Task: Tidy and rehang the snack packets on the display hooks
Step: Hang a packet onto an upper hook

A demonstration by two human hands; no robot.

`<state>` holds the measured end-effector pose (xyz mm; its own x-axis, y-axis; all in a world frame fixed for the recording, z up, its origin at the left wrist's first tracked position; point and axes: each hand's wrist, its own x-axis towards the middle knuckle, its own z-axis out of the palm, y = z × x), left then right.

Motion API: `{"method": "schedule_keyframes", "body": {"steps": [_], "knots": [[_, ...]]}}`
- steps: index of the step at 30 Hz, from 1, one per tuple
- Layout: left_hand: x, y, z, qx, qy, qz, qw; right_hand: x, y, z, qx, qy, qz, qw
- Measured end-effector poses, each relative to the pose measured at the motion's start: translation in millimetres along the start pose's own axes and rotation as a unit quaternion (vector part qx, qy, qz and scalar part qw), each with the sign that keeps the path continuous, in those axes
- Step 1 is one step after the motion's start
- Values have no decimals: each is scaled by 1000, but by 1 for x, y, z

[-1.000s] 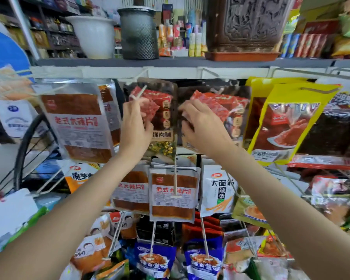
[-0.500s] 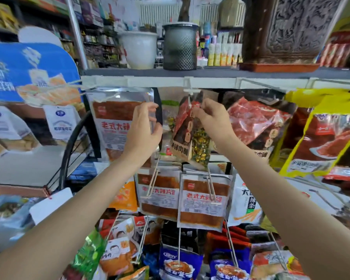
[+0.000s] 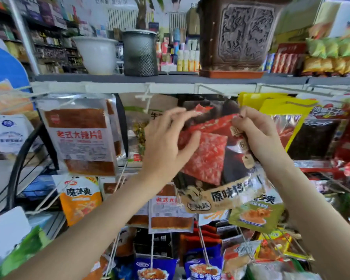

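Both your arms reach up; your left hand [image 3: 166,144] spreads loose fingers, your right hand [image 3: 259,134] pinches with curled fingers.

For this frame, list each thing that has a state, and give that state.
Left hand: fingers spread, touching the meat packet's front.
Right hand: pinching the meat packet's upper right edge.
Meat packet: tilted, held between both hands; whether it is on a hook cannot be told.
White hook: bare at its tip.
Spicy strip packet: hanging, upright.
Yellow packet: hanging on its hook.
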<state>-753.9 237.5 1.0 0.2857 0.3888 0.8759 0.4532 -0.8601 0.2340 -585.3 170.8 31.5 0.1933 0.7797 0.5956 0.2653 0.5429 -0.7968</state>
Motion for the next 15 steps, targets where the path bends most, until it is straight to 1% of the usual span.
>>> {"method": "schedule_keyframes", "body": {"steps": [2,3,5,7,12,15], "knots": [[7,9,12,-60,-33,-35,997,-1,6,-16,-4,44,20,999],[14,12,18,-93,-30,-58,994,0,10,-22,-4,61,26,998],[32,19,27,-126,4,-96,987,6,16,-31,-6,81,32,996],[48,27,32,-127,17,-128,983,14,20,-37,2,96,34,995],[72,35,40,-95,-39,-213,972,34,28,-45,11,102,28,994],[80,42,41,-97,-55,-234,966,40,34,-50,11,99,43,994]]}}
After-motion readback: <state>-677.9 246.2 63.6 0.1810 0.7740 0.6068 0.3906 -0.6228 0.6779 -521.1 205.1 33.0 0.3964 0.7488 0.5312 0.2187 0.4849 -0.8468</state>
